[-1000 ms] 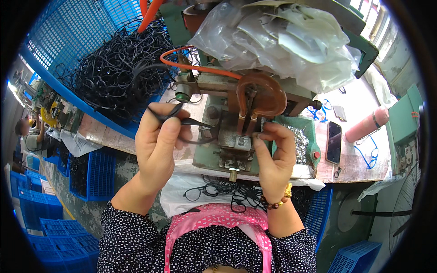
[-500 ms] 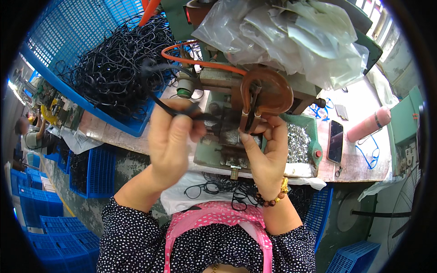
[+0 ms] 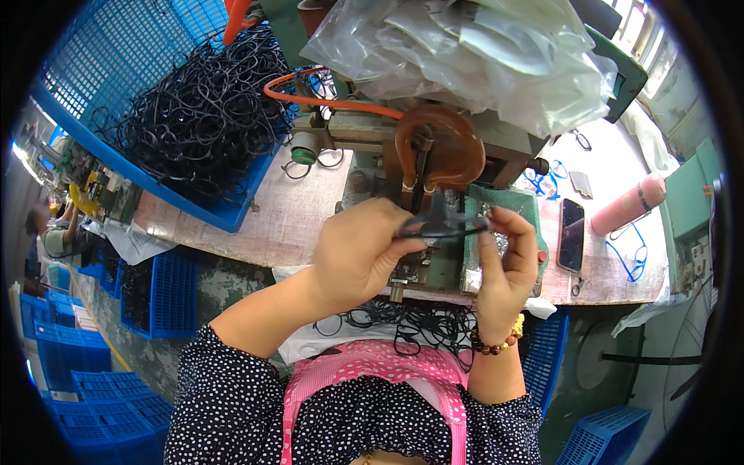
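A dark eyeglass frame (image 3: 446,229), blurred by motion, spans the space between my two hands in front of the bench machine. My left hand (image 3: 355,249) is closed around its left end, the fingers mostly hidden behind the back of the hand. My right hand (image 3: 508,260) pinches the other end between thumb and fingertips. Just beyond the frame stands the machine's brown curved guard (image 3: 468,159), with two thin metal prongs below it. Several dark eyeglass frames (image 3: 418,329) lie on white plastic across my lap.
A blue basket (image 3: 143,182) heaped with dark frames (image 3: 209,116) stands at the far left. Clear plastic bags (image 3: 473,58) cover the machine top. To the right are a green tray (image 3: 531,203) with metal bits, a phone (image 3: 571,236), a pink bottle (image 3: 629,205) and blue frames (image 3: 637,260).
My left hand has moved right and my right hand has drawn back from the prongs toward the right. The eyeglass frame now stretches between both hands, away from the machine.
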Available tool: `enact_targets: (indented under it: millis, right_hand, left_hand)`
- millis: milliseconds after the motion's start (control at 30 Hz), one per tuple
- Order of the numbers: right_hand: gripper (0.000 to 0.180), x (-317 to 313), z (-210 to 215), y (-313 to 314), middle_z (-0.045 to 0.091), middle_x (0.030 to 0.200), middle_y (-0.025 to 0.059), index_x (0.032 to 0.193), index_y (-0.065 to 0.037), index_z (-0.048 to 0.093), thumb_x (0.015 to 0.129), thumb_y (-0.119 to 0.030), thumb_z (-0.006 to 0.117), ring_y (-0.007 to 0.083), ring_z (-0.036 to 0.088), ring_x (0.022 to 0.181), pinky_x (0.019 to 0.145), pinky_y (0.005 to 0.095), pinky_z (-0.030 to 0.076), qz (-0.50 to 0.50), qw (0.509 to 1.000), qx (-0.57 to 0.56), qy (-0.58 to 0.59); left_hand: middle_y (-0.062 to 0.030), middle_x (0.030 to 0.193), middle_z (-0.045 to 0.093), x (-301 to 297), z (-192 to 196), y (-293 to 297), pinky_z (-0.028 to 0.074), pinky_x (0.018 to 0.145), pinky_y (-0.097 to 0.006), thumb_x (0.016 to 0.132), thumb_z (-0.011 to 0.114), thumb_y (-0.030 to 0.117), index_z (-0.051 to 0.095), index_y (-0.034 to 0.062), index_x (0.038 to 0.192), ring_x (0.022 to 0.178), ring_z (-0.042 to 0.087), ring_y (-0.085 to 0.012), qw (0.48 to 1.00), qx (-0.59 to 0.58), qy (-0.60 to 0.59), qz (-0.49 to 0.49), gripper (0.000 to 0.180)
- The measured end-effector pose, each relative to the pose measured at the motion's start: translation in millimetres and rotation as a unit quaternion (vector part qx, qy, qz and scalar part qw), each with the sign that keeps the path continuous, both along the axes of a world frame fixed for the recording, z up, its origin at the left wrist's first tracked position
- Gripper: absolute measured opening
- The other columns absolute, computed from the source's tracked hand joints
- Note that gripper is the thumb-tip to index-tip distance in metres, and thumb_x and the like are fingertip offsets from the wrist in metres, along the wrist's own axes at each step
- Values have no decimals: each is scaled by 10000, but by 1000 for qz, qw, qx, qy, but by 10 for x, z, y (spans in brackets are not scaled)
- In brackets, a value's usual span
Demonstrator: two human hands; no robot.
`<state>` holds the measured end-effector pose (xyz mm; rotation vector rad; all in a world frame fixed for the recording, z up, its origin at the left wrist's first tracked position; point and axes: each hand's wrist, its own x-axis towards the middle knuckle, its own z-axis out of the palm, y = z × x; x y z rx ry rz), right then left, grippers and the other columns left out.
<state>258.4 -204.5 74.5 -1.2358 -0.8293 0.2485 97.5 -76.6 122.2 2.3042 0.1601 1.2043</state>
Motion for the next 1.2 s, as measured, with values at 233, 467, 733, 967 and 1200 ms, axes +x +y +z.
enact_targets:
  millis: [233,467,733,967,1200]
  right_hand:
    - [224,358,-189,-252,675,1085,57,1202,-7,628,980,14,606,133,606,1020,985,299,417,-201,974,-38,-103]
    - [236,550,-371,-348,673,1085,82,1214,10,612,980,38,586,154,615,1032,975,304,445,-263,943,-17,-204]
    - [259,619,-539,-378,661,1136,115,1118,-48,673,864,5,680,282,594,1142,1010,387,453,-145,910,-235,-309]
    - [89,500,-479,-214,679,1080,68,929,-76,670,845,-71,698,334,552,1226,1130,519,327,-130,874,-274,-379]
    - [66,466,-597,-112,682,938,87,950,-61,686,886,-48,681,293,623,938,955,445,435,-172,922,-197,-287]
  left_hand:
    - [-167,843,650,-86,-44,-88,509,627,-394,856,721,43,652,-21,996,704,637,-353,984,-173,-38,-2,168]
    - [-161,828,640,-31,-13,19,498,600,-404,830,754,71,637,-17,999,689,623,-359,999,41,17,22,223]
    - [-151,819,632,9,-100,-4,493,585,-410,801,769,52,634,-17,985,682,613,-352,998,55,-32,30,238]
    - [-138,804,640,17,-34,-47,496,606,-398,812,766,55,642,-5,1007,668,601,-343,997,47,-51,29,239]
    - [-171,993,613,-335,-502,451,467,818,-438,894,566,-25,647,6,1058,918,561,-357,977,77,-52,192,185]
